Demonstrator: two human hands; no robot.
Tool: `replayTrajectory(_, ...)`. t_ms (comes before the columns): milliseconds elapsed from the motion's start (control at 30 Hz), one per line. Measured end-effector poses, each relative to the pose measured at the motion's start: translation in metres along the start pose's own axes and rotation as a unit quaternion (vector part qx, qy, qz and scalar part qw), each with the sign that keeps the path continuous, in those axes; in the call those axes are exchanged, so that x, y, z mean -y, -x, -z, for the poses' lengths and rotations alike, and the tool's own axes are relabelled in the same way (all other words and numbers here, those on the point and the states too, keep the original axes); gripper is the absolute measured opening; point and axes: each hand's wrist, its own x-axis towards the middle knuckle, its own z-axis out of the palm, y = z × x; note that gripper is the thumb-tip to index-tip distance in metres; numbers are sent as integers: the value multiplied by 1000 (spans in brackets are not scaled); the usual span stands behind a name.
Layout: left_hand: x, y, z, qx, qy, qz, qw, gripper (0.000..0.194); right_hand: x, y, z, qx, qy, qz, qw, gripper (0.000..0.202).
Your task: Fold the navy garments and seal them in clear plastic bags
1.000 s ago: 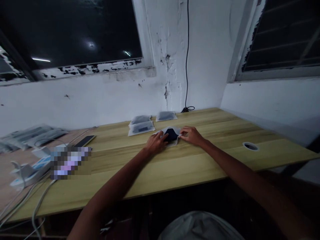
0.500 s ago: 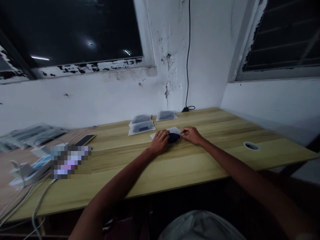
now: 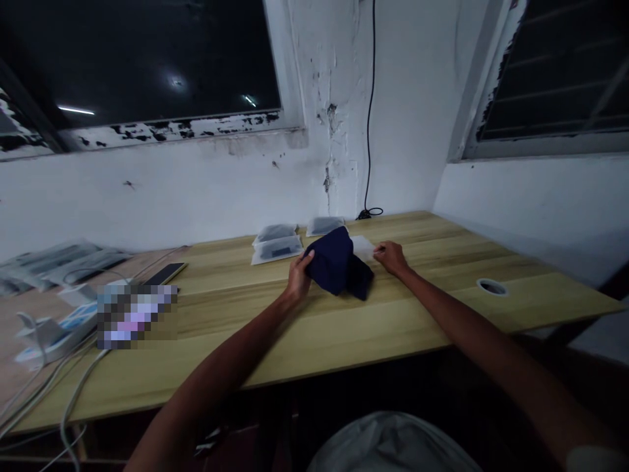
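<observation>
My left hand (image 3: pixel 299 274) is closed on the edge of a dark navy folded cloth (image 3: pixel 331 261), held up above the table with one part hanging loose on the right. To its right, my right hand (image 3: pixel 390 257) pinches the edge of a whitish, translucent plastic bag (image 3: pixel 362 246). The bag lies partly behind the cloth. Beyond the hands, several similar frosted bags with dark contents rest near the wall: a front bag (image 3: pixel 276 250), one behind it (image 3: pixel 275 233), and another bag (image 3: pixel 325 225) to the right.
On the left lie a black phone (image 3: pixel 166 274), a blurred-out device (image 3: pixel 137 318), a white power strip (image 3: pixel 59 337) with cables, and a pile of grey packets (image 3: pixel 63 265). A cable hole (image 3: pixel 492 287) is at the right. A black cord (image 3: pixel 369 131) hangs down the wall.
The navy cloth has come out of the bag and been lifted by my left hand, unfolding somewhat. My right hand has moved slightly right with the bag.
</observation>
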Motion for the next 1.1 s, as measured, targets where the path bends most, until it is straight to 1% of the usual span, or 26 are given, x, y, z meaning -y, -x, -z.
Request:
replayTrajectory(100, 4, -14, 17, -42, -24, 51, 997, 38, -17, -2, 4, -32, 45, -42, 998, 7)
replayTrajectory(167, 9, -23, 34, -72, -95, 68, 991, 34, -24, -1, 6, -63, 78, -36, 994, 7)
replayTrajectory(200, 12, -27, 43, -93, -146, 59, 983, 33, -24, 0, 7, -80, 90, -21, 993, 8)
replayTrajectory(267, 13, -32, 57, -146, -264, -7, 953, 33, -15, 4, 7, -98, 90, 22, 991, 18)
replayTrajectory(300, 11, -32, 61, -168, -327, -56, 928, 34, -7, 7, 6, -91, 75, 46, 992, 25)
replayTrajectory(333, 10, -31, 63, -175, -386, -103, 900, 37, 5, 12, 5, -72, 54, 68, 994, 32)
replayTrajectory(367, 8, -28, 63, -158, -439, -140, 873, 40, 19, 17, 2, -41, 27, 95, 994, 39)
replayTrajectory(400, 6, -24, 60, -115, -485, -162, 852, 42, 34, 24, -1, -7, -2, 122, 993, 46)
replayTrajectory(500, 7, -9, 42, 57, -574, -163, 800, 46, 78, 49, -13, 83, -52, 198, 975, 75)
replayTrajectory(533, 10, -5, 36, 94, -592, -161, 784, 46, 90, 57, -17, 105, -56, 215, 969, 84)
replayTrajectory(567, 12, 0, 30, 113, -605, -164, 771, 46, 99, 63, -21, 123, -57, 226, 965, 91)
replayTrajectory(600, 15, 3, 25, 118, -612, -169, 763, 44, 105, 68, -24, 134, -55, 229, 963, 96)
replayTrajectory(633, 17, 5, 22, 119, -612, -173, 762, 43, 109, 71, -26, 140, -54, 228, 962, 95)
replayTrajectory(667, 18, 6, 21, 118, -605, -173, 768, 41, 111, 73, -27, 142, -54, 224, 963, 88)
replayTrajectory(700, 19, 6, 20, 116, -591, -168, 780, 39, 111, 72, -27, 140, -57, 218, 964, 75)
replayTrajectory(733, 18, 4, 21, 114, -573, -157, 796, 37, 110, 70, -26, 136, -64, 210, 966, 58)
replayTrajectory(767, 17, 1, 23, 111, -550, -140, 816, 35, 108, 67, -24, 131, -78, 199, 968, 40)
replayTrajectory(800, 14, -3, 26, 104, -518, -118, 840, 32, 106, 63, -22, 126, -97, 183, 970, 27)
replayTrajectory(833, 12, -8, 29, 90, -476, -91, 870, 30, 103, 58, -18, 122, -123, 155, 973, 21)
replayTrajectory(900, 7, -19, 38, 32, -362, -30, 931, 25, 96, 45, -9, 126, -199, 58, 970, 22)
replayTrajectory(933, 4, -25, 44, -6, -301, -1, 954, 23, 91, 39, -4, 141, -244, -3, 960, 22)
replayTrajectory(967, 2, -31, 50, -45, -253, 23, 966, 23, 85, 33, 1, 160, -287, -67, 942, 22)
replayTrajectory(1000, -1, -36, 57, -81, -226, 42, 970, 22, 77, 26, 7, 185, -322, -123, 920, 20)
replayTrajectory(1033, -3, -40, 63, -112, -229, 54, 966, 21, 68, 21, 13, 210, -340, -158, 903, 17)
replayTrajectory(1067, -6, -42, 70, -132, -259, 60, 955, 21, 58, 16, 18, 230, -337, -177, 896, 15)
replayTrajectory(1100, -7, -44, 76, -137, -307, 59, 940, 21, 48, 12, 24, 242, -308, -181, 902, 13)
